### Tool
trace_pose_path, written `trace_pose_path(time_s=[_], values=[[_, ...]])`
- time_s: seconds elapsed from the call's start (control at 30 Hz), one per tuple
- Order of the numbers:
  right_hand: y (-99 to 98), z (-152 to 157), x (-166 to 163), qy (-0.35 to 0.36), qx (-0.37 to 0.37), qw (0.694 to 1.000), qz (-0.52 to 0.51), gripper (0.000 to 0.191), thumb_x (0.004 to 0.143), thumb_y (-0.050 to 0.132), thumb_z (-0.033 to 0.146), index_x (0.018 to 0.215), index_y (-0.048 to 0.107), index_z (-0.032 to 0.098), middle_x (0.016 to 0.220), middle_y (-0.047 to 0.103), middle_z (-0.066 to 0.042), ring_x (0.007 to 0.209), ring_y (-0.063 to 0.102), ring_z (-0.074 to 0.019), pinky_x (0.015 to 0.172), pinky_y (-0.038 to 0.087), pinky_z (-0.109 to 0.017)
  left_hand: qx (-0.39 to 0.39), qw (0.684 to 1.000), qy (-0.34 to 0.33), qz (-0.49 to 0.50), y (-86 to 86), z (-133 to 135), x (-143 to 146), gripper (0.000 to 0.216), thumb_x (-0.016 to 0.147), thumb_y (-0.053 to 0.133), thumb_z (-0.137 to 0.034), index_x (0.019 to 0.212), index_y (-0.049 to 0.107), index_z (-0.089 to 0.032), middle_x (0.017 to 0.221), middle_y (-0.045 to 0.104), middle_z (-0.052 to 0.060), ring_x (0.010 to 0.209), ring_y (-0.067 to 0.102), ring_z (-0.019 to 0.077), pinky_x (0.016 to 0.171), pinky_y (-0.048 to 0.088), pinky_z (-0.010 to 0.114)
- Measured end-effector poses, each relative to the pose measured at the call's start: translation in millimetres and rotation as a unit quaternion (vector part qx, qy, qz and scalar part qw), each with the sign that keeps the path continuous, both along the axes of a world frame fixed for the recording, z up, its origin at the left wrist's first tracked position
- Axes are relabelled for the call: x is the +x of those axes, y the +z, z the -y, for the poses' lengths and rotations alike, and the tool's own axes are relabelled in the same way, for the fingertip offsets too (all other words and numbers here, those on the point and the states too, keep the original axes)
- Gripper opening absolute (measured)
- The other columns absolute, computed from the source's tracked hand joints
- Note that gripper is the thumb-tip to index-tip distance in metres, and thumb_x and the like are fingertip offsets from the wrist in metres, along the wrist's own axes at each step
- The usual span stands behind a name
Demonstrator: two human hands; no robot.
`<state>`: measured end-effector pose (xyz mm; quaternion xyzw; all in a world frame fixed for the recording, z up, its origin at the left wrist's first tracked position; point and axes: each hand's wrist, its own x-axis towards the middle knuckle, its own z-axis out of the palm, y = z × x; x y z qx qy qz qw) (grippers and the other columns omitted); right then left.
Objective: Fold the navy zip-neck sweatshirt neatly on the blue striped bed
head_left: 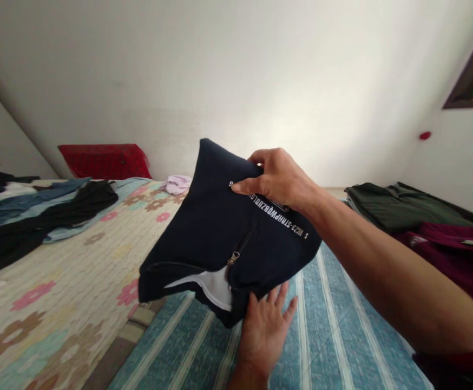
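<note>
Over a striped blue bedspread (334,325), right hand (279,179) grips a folded navy garment (216,227), left hand (263,330) flat beneath.

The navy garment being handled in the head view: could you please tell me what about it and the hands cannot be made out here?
- Navy garment: its far side faces away; its type stays unclear.
- White lettering: partly covered by the right hand, and too small to read surely.
- Left hand: fingertips hidden under the garment's lower edge; wrist cut off by the bottom edge.
- Zipper: too small to tell whether it is closed.
</note>
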<state>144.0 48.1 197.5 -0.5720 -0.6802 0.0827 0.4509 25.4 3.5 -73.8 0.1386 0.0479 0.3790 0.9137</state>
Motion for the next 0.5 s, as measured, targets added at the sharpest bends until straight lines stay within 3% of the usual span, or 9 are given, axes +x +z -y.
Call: trace_pose_path(time_s=[0.13, 0.27, 0.37, 0.43, 0.5], values=[[-8.6, -14, 14, 0.002, -0.003, 0.976, -0.219, 0.038, 0.059, 0.079, 0.033, 0.085, 0.06, 0.012, 0.066, 0.06, -0.002, 0.063, 0.06, -0.0174, 0.058, 0.051, -0.031, -0.073, 0.991, 0.11, 0.011, 40.7, -39, -12, 0.024, 0.089, 0.049, -0.036, 0.098, 0.068, -0.025, 0.12, 0.063, 0.004, 0.13, 0.04, 0.0246, 0.108, 0.027, 0.049], [-37.5, -21, 42, -0.041, 0.047, 0.892, -0.447, 0.035, 0.057, 0.08, 0.028, 0.081, 0.058, 0.014, 0.065, 0.065, -0.002, 0.057, 0.062, -0.0165, 0.051, 0.052, -0.028, -0.028, 0.977, 0.197, -0.078, 90.9, -94, -15, 0.026, 0.086, 0.055, -0.032, 0.105, 0.065, -0.019, 0.106, 0.069, 0.009, 0.11, 0.058, 0.0257, 0.096, 0.044, 0.045], [-92.4, -9, 61, -0.16, 0.054, 0.782, -0.6, 0.03, 0.06, 0.077, 0.025, 0.084, 0.061, 0.017, 0.073, 0.068, 0.0, 0.064, 0.064, -0.015, 0.057, 0.054, -0.024, 0.014, 0.944, 0.237, -0.229, 109.0, -134, -4, 0.024, 0.079, 0.063, -0.027, 0.102, 0.064, -0.017, 0.091, 0.071, 0.007, 0.085, 0.066, 0.0197, 0.079, 0.052, 0.034], [-144.2, 9, 66, -0.226, 0.027, 0.746, -0.626, 0.029, 0.064, 0.075, 0.026, 0.088, 0.06, 0.018, 0.075, 0.068, 0.001, 0.064, 0.065, -0.0146, 0.056, 0.054, -0.024, 0.029, 0.896, 0.231, -0.378, 102.9, -151, 8, 0.02, 0.075, 0.066, -0.024, 0.093, 0.064, -0.017, 0.077, 0.069, 0.004, 0.067, 0.065, 0.0157, 0.067, 0.053, 0.029], [-198.0, 30, 66, -0.292, -0.025, 0.707, -0.644, 0.032, 0.061, 0.077, 0.026, 0.084, 0.058, 0.018, 0.063, 0.064, 0.002, 0.057, 0.063, -0.0162, 0.05, 0.053, -0.026, 0.027, 0.86, 0.197, -0.471, 85.3, -155, 19, 0.015, 0.07, 0.069, -0.018, 0.083, 0.062, -0.014, 0.063, 0.065, 0.003, 0.055, 0.061, 0.0155, 0.057, 0.051, 0.029]])
